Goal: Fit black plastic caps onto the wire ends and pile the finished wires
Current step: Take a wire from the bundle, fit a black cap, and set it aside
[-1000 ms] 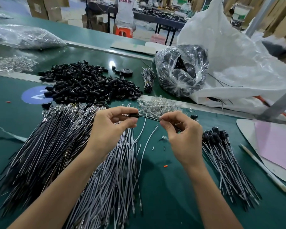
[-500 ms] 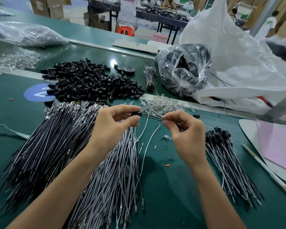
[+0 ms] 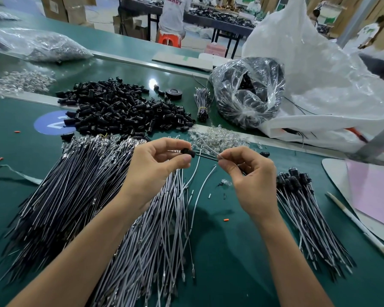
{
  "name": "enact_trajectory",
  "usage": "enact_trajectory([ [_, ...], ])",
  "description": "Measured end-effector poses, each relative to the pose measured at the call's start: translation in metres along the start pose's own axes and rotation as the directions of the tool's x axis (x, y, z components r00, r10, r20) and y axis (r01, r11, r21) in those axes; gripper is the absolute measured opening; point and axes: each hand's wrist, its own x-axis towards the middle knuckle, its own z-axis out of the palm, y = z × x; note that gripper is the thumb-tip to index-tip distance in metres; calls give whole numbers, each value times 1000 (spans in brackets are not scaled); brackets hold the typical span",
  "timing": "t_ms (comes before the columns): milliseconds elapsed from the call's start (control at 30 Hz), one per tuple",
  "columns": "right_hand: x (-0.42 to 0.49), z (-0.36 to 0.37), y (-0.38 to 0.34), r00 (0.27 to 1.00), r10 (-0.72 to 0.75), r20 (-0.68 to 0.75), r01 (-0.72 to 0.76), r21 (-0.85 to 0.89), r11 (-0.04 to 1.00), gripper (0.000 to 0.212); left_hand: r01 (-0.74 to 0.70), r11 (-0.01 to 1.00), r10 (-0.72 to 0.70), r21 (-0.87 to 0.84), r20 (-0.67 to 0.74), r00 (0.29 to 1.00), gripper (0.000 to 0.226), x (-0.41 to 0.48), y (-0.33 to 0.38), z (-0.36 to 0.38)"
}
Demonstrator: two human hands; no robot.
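In front of the loose black-cap heap (image 3: 122, 109), left hand (image 3: 155, 165) pinches a small black plastic cap (image 3: 187, 152); right hand (image 3: 251, 178) pinches its thin dark wire (image 3: 206, 157). Capped pile (image 3: 304, 209) small (most grey wires (image 3: 98, 196) uncapped).

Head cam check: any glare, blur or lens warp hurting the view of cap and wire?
Head view: a bright glare spot on the far belt, and the clear bag glints; head view: the table rail bows from wide-angle warp; head view: the left hand, black cap, wire and right hand read sharp, background softer.
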Motion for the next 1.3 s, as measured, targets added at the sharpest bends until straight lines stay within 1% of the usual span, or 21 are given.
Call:
enact_trajectory([
  [167, -1, 3, -1, 1000, -6, 31, 6, 0, 1000, 35, 22, 998, -20, -56, 44, 999, 27, -3, -1, 6],
  [233, -2, 4, -1, 999, -3, 42, 4, -3, 1000, 35, 22, 996, -19, -90, 36, 999, 25, -3, -1, 8],
  [300, -3, 5, -1, 999, -10, 42, 10, -10, 1000, 33, 27, 985, -25, -171, 13, 1000, 21, -2, -1, 8],
  [367, -4, 6, -1, 999, -17, 38, 18, -14, 1000, 30, 37, 976, -37, -215, 1, 999, 22, -2, -1, 8],
  [467, -5, 8, -1, 999, -10, 42, 11, -9, 1000, 29, 45, 985, -40, -169, 33, 999, 32, -4, -2, 9],
  [567, -5, 9, -1, 999, -5, 45, 5, -6, 1000, 27, 54, 985, -48, -165, 41, 998, 29, -6, -3, 11],
  [667, -5, 8, -1, 999, 22, 43, -24, 43, 999, 24, 76, 954, -80, -291, -2, 997, 16, -5, -4, 11],
  [733, -4, 6, 0, 999, 37, 13, -37, 58, 998, 22, 98, 922, -113, -374, -19, 993, 13, -3, -3, 9],
  [800, -3, 3, 2, 999, 23, -45, -22, 23, 999, 20, 111, 896, -138, -431, -32, 990, 14, -2, -3, 6],
  [867, -1, -1, 4, 996, -16, -90, 11, -63, 998, 17, 108, 883, -140, -457, -37, 989, 14, -1, -2, 3],
  [933, 0, -4, 6, 993, -64, -99, 48, -152, 987, 17, 97, 874, -132, -476, -41, 990, 15, 0, -2, 2],
  [1000, 1, -6, 7, 992, -100, -83, 82, -198, 977, 20, 91, 855, -136, -510, -52, 989, 16, 2, -2, 1],
  [1100, 0, -5, 7, 990, -125, -65, 107, -223, 969, 21, 97, 828, -150, -552, -51, 987, 15, 3, -3, -1],
  [1300, 0, -6, 6, 988, -143, -62, 126, -217, 968, 22, 132, 823, -169, -552, -15, 986, 14, 3, -3, 0],
])
